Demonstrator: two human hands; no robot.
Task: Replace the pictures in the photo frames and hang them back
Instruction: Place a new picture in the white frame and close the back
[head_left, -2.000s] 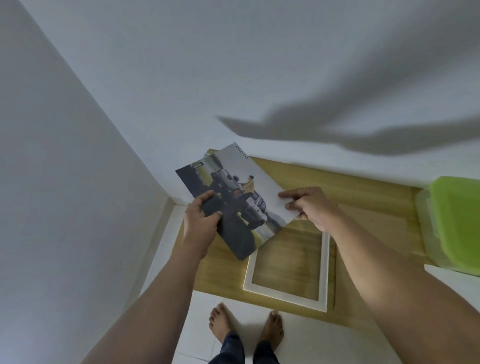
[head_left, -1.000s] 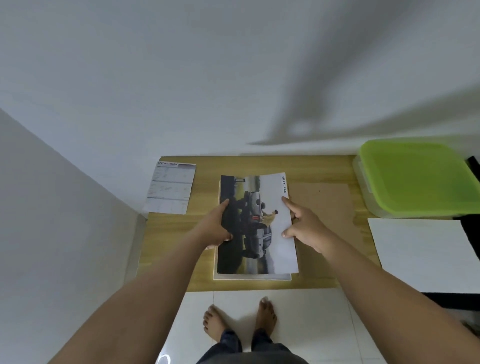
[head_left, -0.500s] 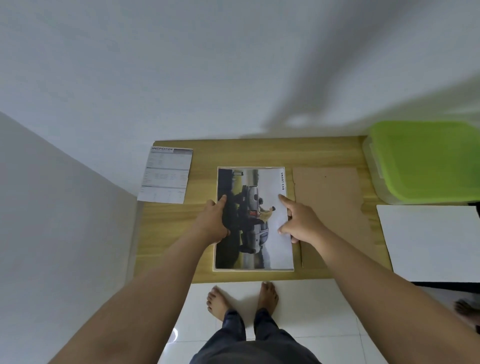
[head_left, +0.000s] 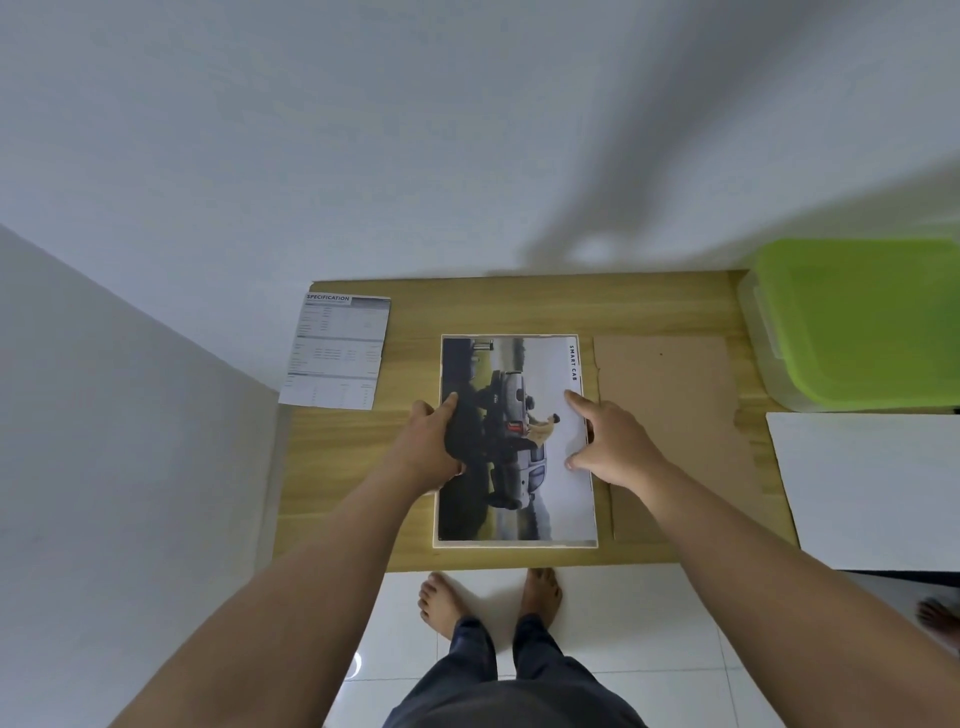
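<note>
Left hand (head_left: 431, 441) and right hand (head_left: 609, 441) flat-fingered on the picture (head_left: 511, 499), its edges inside the frame (head_left: 514, 544)

A wooden table (head_left: 353, 467) stands in a corner, its far edge against a white wall (head_left: 363, 130) and its left edge close to a side wall (head_left: 104, 415). A printed sheet headed "SPECIFICATION" (head_left: 337, 353) lies at the table's far left corner. At the far right sits a clear plastic container with a green lid (head_left: 857, 322). Just in front of it, a plain white sheet (head_left: 872, 488) hangs over the table's right edge. Below the near edge, two bare feet (head_left: 441, 603) in dark trousers (head_left: 498, 675) stand on white floor tiles (head_left: 649, 623). Another bare foot (head_left: 940, 621) shows at the right edge.
</note>
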